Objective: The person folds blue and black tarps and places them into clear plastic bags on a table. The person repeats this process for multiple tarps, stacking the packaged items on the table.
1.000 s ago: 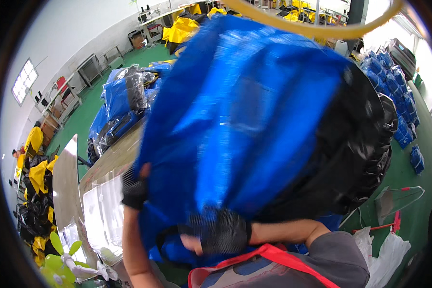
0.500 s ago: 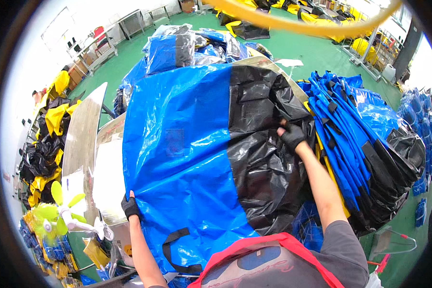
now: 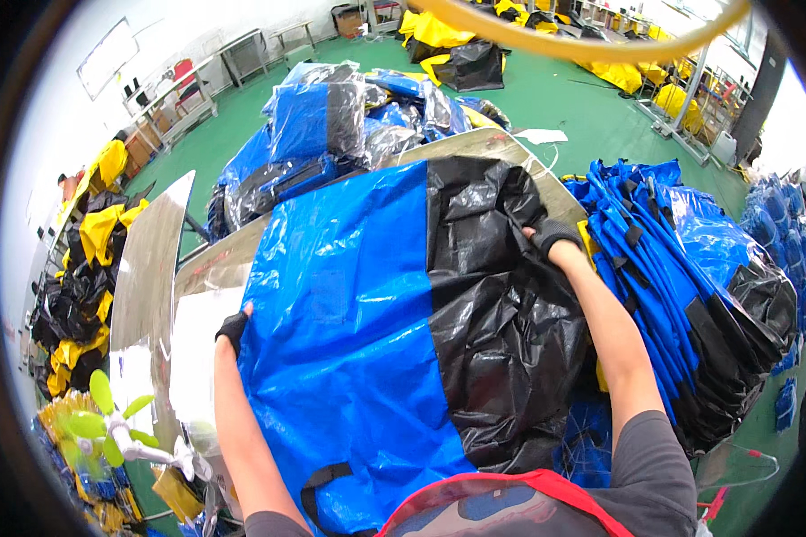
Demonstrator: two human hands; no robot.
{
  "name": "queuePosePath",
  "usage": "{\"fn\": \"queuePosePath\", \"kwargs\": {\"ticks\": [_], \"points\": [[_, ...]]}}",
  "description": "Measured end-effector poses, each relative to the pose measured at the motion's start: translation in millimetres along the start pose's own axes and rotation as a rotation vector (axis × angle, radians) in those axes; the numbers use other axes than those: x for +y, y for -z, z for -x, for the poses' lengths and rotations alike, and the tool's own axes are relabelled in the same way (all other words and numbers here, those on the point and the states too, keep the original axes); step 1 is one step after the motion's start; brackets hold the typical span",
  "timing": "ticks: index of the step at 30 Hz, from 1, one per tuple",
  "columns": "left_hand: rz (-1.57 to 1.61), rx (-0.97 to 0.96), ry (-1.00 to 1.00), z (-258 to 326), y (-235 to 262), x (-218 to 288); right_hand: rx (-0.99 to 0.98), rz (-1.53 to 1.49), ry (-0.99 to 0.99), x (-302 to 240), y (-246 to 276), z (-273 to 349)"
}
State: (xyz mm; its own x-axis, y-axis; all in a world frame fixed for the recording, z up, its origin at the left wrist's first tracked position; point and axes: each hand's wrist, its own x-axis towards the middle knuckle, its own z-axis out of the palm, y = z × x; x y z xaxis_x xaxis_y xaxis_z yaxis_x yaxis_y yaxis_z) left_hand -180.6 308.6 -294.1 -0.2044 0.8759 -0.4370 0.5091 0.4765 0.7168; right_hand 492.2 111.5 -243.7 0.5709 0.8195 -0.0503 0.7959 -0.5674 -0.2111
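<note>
A large flat bag of blue and black woven plastic (image 3: 349,295) lies spread before me, blue on its left and crumpled black on its right. A black strap handle (image 3: 327,479) shows on its near blue part. My left hand (image 3: 233,331), in a black fingerless glove, is closed on the bag's left edge. My right hand (image 3: 555,240), gloved the same way, pinches the black side near its far right corner, where the plastic is bunched. Some fingertips of both hands are hidden.
Under the bag is a wood-grain table (image 3: 215,259) with a white sheet (image 3: 201,340) at left. Beyond rises a heap of plastic-wrapped blue bags (image 3: 304,121). Stacked blue and black bags (image 3: 663,268) stand at right. A small green-bladed fan (image 3: 116,425) sits near left.
My left hand has moved farther up along the bag's left edge. The bag's far edge has come nearer, showing more of the table and heap. My right hand has shifted slightly away.
</note>
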Motion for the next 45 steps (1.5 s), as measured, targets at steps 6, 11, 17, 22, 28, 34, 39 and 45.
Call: {"fn": "queuePosePath", "kwargs": {"ticks": [6, 11, 17, 22, 28, 34, 39, 45], "points": [[0.331, 0.094, -0.394, 17, 58, -46, 0.106, 0.28, 0.253, 66, 72, -49], [0.344, 0.472, -0.467, 31, 34, -62, 0.746, -0.22, 0.407, -59, 83, 8], [0.092, 0.77, -0.452, 15, 34, -60, -0.436, 0.41, 0.601, 15, 33, 101], [-0.094, 0.844, -0.305, 18, 11, -51, -0.024, -0.1, 0.188, 33, 54, 126], [-0.551, 0.432, -1.076, 136, -124, -4, -0.034, -0.041, -0.203, 65, -10, 119], [-1.05, 0.023, -0.901, 203, -176, 0, 0.473, -0.158, 0.067, 49, 54, 142], [-1.023, 0.047, -0.932, 200, -177, -2, 0.515, 0.105, 0.341, -5, 111, 164], [-1.004, 0.023, -0.995, 201, -182, 5, -0.791, 0.344, 0.572, 38, 54, 144]]}}
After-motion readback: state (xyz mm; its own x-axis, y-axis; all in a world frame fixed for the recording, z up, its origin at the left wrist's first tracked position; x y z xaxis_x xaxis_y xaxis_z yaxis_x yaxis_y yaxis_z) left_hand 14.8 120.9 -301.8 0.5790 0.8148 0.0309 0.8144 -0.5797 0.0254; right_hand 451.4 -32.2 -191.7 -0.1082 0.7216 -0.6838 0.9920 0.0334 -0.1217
